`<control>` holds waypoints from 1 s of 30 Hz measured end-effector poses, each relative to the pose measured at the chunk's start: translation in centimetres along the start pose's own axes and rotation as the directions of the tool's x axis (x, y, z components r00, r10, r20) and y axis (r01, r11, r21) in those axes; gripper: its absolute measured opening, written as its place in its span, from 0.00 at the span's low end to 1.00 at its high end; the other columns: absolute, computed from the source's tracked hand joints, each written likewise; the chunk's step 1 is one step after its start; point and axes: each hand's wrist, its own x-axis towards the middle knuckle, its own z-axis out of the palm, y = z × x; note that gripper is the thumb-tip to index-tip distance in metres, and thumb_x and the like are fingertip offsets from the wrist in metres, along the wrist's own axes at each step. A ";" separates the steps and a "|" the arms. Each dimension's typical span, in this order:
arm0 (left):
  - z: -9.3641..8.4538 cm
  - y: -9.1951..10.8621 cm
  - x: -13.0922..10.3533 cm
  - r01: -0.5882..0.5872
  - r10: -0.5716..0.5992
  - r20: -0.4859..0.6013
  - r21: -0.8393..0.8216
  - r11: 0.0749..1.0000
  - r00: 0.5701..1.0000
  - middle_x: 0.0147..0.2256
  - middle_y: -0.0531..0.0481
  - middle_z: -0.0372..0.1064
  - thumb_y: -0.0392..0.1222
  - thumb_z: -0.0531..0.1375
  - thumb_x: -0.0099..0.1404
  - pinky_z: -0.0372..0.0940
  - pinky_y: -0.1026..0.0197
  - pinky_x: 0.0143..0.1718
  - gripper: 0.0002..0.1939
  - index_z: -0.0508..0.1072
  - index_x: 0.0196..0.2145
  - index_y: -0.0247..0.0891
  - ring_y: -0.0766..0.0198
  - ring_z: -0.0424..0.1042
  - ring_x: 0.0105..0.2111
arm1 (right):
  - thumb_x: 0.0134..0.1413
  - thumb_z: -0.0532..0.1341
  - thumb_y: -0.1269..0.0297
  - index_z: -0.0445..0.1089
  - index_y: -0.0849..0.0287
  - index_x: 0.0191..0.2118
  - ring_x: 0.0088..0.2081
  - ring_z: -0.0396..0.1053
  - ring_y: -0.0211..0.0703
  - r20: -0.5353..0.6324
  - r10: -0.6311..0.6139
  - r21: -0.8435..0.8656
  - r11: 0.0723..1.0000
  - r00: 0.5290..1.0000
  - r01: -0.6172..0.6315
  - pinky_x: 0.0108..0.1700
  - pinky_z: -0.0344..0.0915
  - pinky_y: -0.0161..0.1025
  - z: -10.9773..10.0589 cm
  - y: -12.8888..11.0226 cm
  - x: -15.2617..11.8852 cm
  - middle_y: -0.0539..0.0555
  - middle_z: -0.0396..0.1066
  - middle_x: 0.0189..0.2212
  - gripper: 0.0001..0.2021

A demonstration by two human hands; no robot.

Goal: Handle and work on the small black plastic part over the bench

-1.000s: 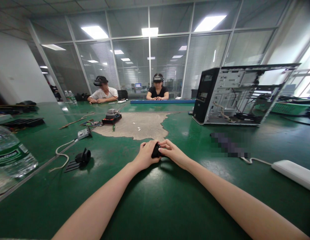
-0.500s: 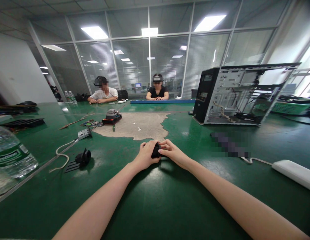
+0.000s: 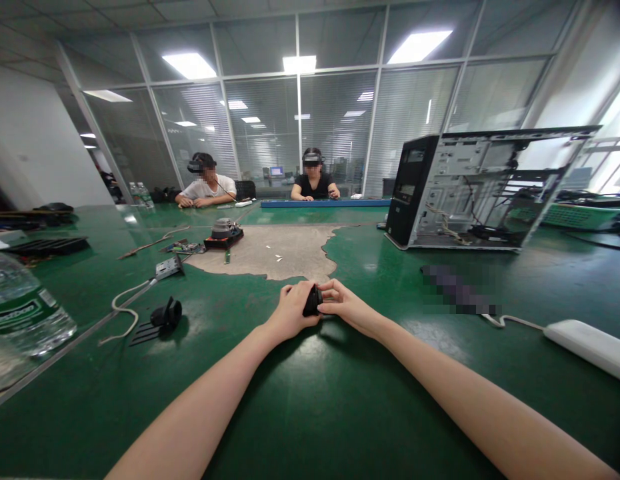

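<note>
Between my two hands is a small black rounded part [image 3: 313, 301], mostly covered by fingers, so its exact kind does not show. My left hand [image 3: 293, 310] wraps round it from the left, thumb along the near side. From the right, my right hand [image 3: 343, 303] pinches its edge with thumb and fingertips. Both hands are just above the green tabletop [image 3: 300, 407], close to the edge of a bare beige patch [image 3: 270, 250]. Left of my hands lies another black part [image 3: 166, 315] with a round end and flat prongs.
An opened computer case [image 3: 415, 193] stands at right, near a pixelated dark object [image 3: 455, 288] and a white power strip [image 3: 590, 343]. At left are a water bottle [image 3: 27, 307], a metal bracket [image 3: 167, 268] and a cord [image 3: 121, 308]. Two people sit across the table.
My right fingers have shifted slightly on the black part, showing a little more of its right side. My left hand stays put. Across the table, one person's hand has lifted and moved apart.
</note>
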 end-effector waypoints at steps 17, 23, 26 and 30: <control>-0.1 0.0 0.0 0.000 0.000 0.000 -0.014 1.000 1.000 0.45 0.49 0.59 0.41 0.60 0.48 0.47 0.54 0.48 0.30 0.53 0.48 0.42 0.58 0.59 0.47 | 0.38 0.64 0.67 0.62 0.55 0.39 0.37 0.66 0.39 -0.001 -0.003 -0.027 1.000 1.000 0.003 0.42 0.61 0.41 0.0 0.0 -0.1 0.50 0.67 0.34 0.18; 0.1 0.0 0.0 0.008 -0.008 0.006 -0.017 1.000 1.000 0.46 0.48 0.59 0.41 0.60 0.48 0.47 0.53 0.48 0.30 0.53 0.49 0.43 0.57 0.58 0.48 | 0.42 0.62 0.62 0.61 0.56 0.36 0.32 0.66 0.36 -0.036 -0.005 0.011 1.000 0.999 0.005 0.38 0.62 0.38 0.5 -0.3 -0.1 0.48 0.67 0.30 0.13; 0.0 0.0 0.0 0.009 -0.009 0.006 -0.017 1.000 1.000 0.46 0.48 0.59 0.41 0.60 0.48 0.47 0.53 0.48 0.31 0.52 0.49 0.43 0.57 0.58 0.48 | 0.42 0.62 0.61 0.62 0.56 0.37 0.32 0.66 0.36 -0.062 -0.005 -0.006 1.000 0.998 0.005 0.37 0.62 0.38 0.3 0.2 0.2 0.48 0.67 0.30 0.14; 0.0 0.0 0.0 0.002 -0.002 0.003 -0.009 1.000 1.000 0.47 0.48 0.59 0.41 0.60 0.49 0.47 0.53 0.48 0.30 0.52 0.49 0.43 0.57 0.58 0.48 | 0.42 0.62 0.62 0.63 0.57 0.39 0.37 0.66 0.39 -0.074 0.004 -0.051 0.999 0.997 -0.008 0.42 0.60 0.41 0.0 0.6 0.4 0.51 0.67 0.34 0.15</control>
